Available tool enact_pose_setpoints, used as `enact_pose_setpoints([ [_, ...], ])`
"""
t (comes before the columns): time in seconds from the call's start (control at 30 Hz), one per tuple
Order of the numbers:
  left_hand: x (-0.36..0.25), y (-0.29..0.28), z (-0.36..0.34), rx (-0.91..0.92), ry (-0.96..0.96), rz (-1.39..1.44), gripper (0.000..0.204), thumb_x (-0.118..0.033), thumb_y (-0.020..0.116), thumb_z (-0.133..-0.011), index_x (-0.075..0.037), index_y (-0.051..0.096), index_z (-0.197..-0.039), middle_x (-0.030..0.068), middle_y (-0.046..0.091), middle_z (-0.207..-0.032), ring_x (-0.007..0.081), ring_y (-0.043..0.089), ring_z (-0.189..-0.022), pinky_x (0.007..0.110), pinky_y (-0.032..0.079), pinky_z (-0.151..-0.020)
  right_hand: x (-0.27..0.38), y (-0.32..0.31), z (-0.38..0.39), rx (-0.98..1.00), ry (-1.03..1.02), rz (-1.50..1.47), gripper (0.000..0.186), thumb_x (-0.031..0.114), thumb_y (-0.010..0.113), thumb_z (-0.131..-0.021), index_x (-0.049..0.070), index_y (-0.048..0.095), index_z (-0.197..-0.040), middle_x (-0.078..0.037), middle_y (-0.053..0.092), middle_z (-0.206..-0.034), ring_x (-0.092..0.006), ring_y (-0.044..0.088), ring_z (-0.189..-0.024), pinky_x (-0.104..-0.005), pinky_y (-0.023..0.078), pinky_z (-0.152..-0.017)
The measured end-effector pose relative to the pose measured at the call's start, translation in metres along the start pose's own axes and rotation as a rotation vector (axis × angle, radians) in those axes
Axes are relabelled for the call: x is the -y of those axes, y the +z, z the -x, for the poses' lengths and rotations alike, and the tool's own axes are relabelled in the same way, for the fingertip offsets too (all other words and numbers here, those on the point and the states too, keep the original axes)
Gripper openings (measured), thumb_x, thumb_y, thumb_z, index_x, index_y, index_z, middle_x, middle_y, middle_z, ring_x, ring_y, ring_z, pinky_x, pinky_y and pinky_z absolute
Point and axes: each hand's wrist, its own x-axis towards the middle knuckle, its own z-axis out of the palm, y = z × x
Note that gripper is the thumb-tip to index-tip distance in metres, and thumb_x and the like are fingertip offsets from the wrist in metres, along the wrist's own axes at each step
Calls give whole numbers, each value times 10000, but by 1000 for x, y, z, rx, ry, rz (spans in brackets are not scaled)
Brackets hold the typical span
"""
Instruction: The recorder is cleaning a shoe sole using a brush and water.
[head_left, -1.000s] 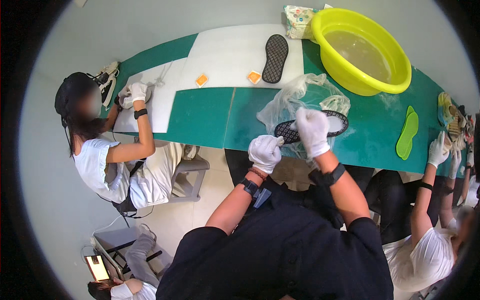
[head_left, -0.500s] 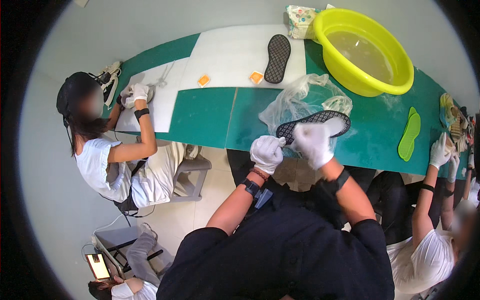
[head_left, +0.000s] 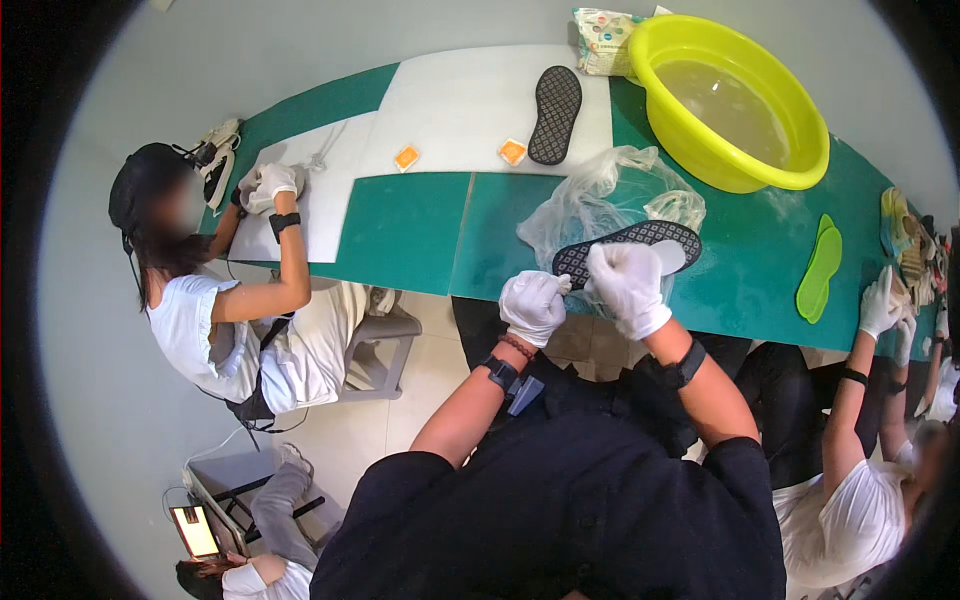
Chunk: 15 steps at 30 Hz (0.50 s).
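Observation:
A black shoe sole (head_left: 648, 232) with a pale lattice tread lies tread side up near the table's front edge, partly over a crumpled clear plastic bag (head_left: 562, 213). My left hand (head_left: 533, 307), in a white glove, is closed at the sole's left end, its fingertips pinched at the edge. My gloved right hand (head_left: 628, 288) is closed over the middle of the sole. From its fingers a white, flat, rounded piece (head_left: 669, 256) sticks out over the tread; its kind is unclear. The right hand hides part of the sole's near edge.
Beyond the bag stands a lime-green basin (head_left: 735, 180) of cloudy water, beside a packet (head_left: 603, 45). Another black sole (head_left: 556, 115) and two orange-filled pots (head_left: 406, 158) rest on white sheeting (head_left: 470, 90). A green insole (head_left: 820, 268) lies right. People work at both sides.
My right hand was blurred in motion over the sole and is now sharp, in nearly the same place. My left hand and the sole have hardly moved.

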Motion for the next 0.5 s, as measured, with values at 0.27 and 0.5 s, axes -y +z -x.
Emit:
enact_pose_setpoints([
  [0.27,-4,1,0,10,-29,56,43,-55,594,-656,-95,603,-666,72,630,-717,288,608,-694,412,467,-628,-6,2,-9,18,-61,98,438,395,537,-908,90,737,-666,-130,658,-610,-328,678,-598,-397,533,-634],
  [0.5,-3,0,-3,-34,6,67,73,-60,624,-665,-128,622,-690,44,596,-684,258,601,-683,403,457,-592,-10,-18,-25,-12,9,85,433,350,539,-939,92,759,-669,-67,689,-594,-252,679,-545,-381,552,-629],
])
